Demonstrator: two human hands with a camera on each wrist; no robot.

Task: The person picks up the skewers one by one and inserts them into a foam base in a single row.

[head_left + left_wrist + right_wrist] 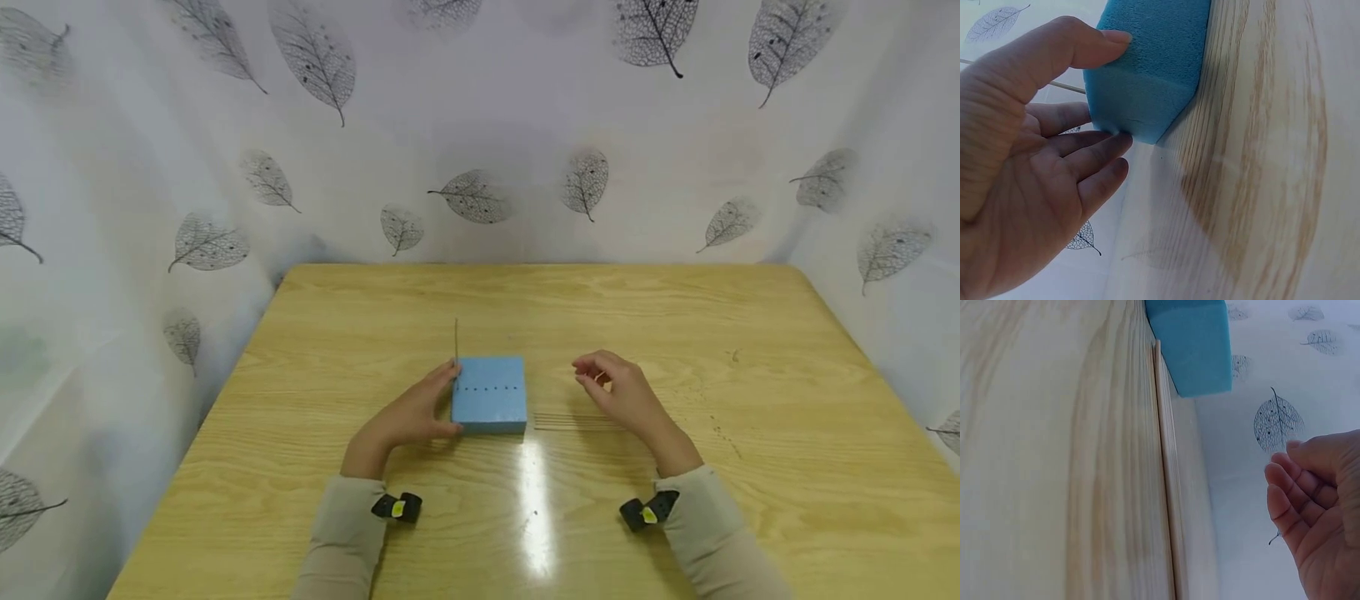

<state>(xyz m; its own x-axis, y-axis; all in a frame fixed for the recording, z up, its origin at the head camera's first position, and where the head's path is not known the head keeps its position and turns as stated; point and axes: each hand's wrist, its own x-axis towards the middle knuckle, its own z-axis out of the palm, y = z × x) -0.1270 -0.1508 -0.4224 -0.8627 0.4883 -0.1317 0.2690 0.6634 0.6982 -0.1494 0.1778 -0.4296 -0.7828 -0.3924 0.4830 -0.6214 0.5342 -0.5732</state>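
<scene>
By the curled fingers of the left hand [408, 414], a blue foam block [489, 408] is being gripped on the bench [337, 325]; the right hand [626, 400], loosely bent and seemingly empty, is being held near loose sticks [566, 422]. From one upright stick [456, 340], a hole row [491, 388] is apparently being filled; a fresh pinch is probably being called for.

The right hand [1322, 506], fingers bent, is apart from the sticks [1168, 456], which lie on the table [1035, 456] near the block [1196, 353].
</scene>
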